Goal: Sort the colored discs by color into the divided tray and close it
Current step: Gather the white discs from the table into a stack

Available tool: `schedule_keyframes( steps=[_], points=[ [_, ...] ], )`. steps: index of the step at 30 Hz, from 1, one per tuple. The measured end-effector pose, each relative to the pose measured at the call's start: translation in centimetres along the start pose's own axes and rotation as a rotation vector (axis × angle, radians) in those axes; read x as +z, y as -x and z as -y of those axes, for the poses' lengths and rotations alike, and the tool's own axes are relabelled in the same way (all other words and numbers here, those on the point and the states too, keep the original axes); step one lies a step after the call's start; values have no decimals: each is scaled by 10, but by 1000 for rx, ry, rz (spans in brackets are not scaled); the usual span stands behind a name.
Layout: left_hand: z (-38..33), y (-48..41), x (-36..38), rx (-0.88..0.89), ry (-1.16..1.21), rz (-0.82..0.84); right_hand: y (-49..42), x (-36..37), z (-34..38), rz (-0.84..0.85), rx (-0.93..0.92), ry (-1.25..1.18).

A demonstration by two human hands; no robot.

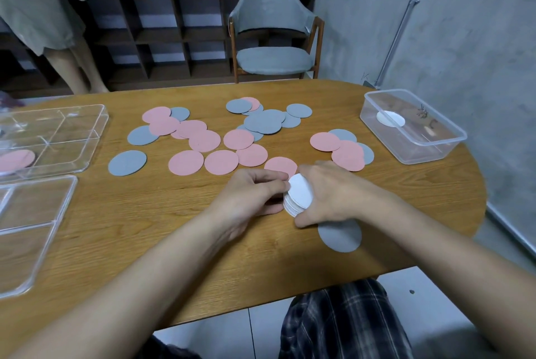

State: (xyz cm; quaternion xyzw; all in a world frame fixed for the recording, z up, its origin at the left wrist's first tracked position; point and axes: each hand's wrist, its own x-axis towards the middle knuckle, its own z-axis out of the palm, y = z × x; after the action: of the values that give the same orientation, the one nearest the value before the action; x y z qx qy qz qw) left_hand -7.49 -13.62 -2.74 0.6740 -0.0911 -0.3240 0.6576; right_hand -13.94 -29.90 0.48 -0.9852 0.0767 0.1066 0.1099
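From the head camera I see both hands meeting just in front of me over the desk [150, 231]. My left hand [255, 193] curls its fingers against the left edge of a stack of white discs [300, 196], and my right hand [333, 193] cups the same stack from the other side, thumb at the near edge, so the stack is pinched between them and tilted up on its side. Beyond both hands lie the loose pink discs [204, 141] and grey discs [264, 122], overlapping in scattered patches; one more grey disc [340, 238] lies flat just under my right wrist. Far to the left of my left hand sits the divided tray [98, 126], a pink disc [16, 159] already in a near compartment, and its lid [43, 213] lies nearer me, off the tray. Off to the right of my right hand stands a clear tub [435, 149] holding one white disc [390, 118]. The discs look thin, light and a little floppy, so I judge a stack will slide apart unless it is squeezed by the rim from opposite sides; single ones probably need a fingertip to lift an edge.
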Motion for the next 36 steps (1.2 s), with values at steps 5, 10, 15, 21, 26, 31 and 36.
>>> schedule_keyframes(
  steps=[5,10,15,21,26,31,36],
  points=[
    [1,6,-3,6,45,-43,0,-2,9,-20,-31,4],
    [-8,15,-26,49,169,-89,-8,-10,35,-79,-102,-25],
    [-9,23,-52,42,236,-178,-20,-8,61,-54,-158,-40],
    [-8,24,-53,32,293,-146,-20,-13,64,-48,-198,-82],
    [-7,17,-30,37,268,-79,-6,-19,39,-88,-164,-99],
    [3,6,-7,141,19,-32,10,-23,0,-75,-93,-83],
    [19,2,-14,592,-1024,59,19,-25,-30,-76,-31,-60]
  ],
)
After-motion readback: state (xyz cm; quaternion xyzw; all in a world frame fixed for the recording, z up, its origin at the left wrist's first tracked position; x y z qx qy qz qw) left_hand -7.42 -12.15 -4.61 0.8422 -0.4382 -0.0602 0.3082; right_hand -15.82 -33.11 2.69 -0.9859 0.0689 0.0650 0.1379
